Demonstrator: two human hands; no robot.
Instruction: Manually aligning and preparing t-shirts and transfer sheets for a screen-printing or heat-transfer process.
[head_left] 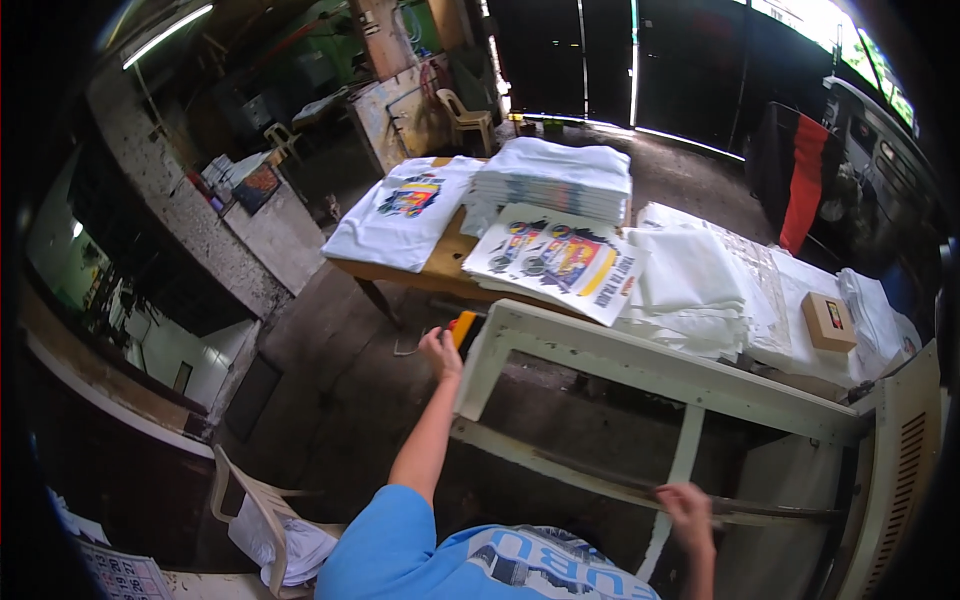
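My left hand reaches forward to the near-left corner of a pale metal frame. Its fingers are bent together against the side of a yellow and black box-like part with a bit of red; whether they grip it is hard to see. A thin wire loop shows beside that hand. Lower right, my right hand is curled closed over the frame's opening, by a long dark bar. Anything inside those fingers is hidden. Past the frame, printed white sheets lie fanned on a wooden table.
A stack of folded white shirts and a spread printed shirt lie on the table. White cloths and a small brown box sit to the right. A plastic chair holding white cloth stands at left. A vented panel rises at right.
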